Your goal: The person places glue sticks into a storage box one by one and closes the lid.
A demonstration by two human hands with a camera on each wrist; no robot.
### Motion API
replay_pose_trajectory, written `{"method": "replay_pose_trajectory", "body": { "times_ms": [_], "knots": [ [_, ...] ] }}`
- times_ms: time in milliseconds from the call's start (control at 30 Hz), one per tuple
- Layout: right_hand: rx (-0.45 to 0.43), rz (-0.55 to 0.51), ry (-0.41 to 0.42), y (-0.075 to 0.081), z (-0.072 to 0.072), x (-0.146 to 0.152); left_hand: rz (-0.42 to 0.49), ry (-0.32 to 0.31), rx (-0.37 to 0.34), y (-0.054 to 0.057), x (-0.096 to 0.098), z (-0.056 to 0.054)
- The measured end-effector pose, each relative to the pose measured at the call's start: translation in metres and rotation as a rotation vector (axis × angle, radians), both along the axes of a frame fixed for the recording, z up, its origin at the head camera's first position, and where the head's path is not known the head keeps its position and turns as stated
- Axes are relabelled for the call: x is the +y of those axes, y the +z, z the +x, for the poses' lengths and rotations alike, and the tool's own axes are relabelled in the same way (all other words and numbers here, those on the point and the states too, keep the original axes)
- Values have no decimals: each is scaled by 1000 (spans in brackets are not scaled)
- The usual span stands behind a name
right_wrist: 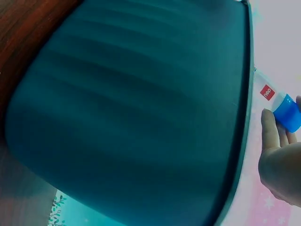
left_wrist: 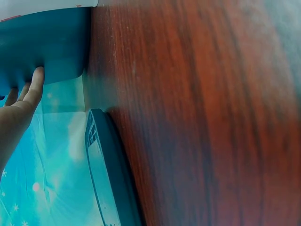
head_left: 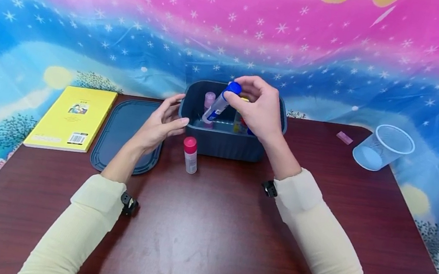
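Note:
A dark storage bin (head_left: 222,146) stands at the back of the table. My right hand (head_left: 263,110) pinches a clear glue stick (head_left: 217,108) by its blue cap, tilted over the bin's opening. In the right wrist view, fingers hold the blue cap (right_wrist: 288,113) beyond the rim. My left hand (head_left: 162,122) rests against the bin's left side; in the left wrist view, its extended fingers (left_wrist: 34,89) touch the outer wall. Inside are a pink-capped tube (head_left: 209,100) and a yellow-topped item, partly hidden by my right hand. A red-capped glue stick (head_left: 190,155) stands upright before the bin.
Left of the bin lie a dark lid (head_left: 119,130) and a yellow book (head_left: 72,118). At the far right, a white mesh cup (head_left: 384,148) stands tilted in view, with a small pink block (head_left: 344,137) beside it. A patterned cloth (head_left: 234,31) hangs behind the table.

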State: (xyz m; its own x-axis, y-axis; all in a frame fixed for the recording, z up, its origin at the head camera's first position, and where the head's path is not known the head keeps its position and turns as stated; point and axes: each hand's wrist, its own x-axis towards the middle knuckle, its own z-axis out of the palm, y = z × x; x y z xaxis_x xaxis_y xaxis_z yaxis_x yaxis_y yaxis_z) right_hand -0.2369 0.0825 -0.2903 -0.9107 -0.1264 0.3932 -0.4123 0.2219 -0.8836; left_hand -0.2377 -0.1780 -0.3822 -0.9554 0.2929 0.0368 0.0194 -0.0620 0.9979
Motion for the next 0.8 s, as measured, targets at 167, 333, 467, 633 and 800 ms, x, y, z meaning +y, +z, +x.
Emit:
{"method": "replay_pose_trajectory", "body": {
  "times_ms": [167,333,467,633,800],
  "knots": [
    [-31,24,-20,-4,-5,-4,12,-2,2,0,0,0],
    [-54,61,-31,-5,-8,-10,12,2,-1,0,0,1],
    [-84,89,-22,-7,-11,-16,8,7,-8,0,0,1],
    [-111,133,-7,-12,-15,-22,8,8,-11,-1,1,1],
    [-134,199,10,-16,-18,-24,8,2,5,-1,1,0]
  ]
}}
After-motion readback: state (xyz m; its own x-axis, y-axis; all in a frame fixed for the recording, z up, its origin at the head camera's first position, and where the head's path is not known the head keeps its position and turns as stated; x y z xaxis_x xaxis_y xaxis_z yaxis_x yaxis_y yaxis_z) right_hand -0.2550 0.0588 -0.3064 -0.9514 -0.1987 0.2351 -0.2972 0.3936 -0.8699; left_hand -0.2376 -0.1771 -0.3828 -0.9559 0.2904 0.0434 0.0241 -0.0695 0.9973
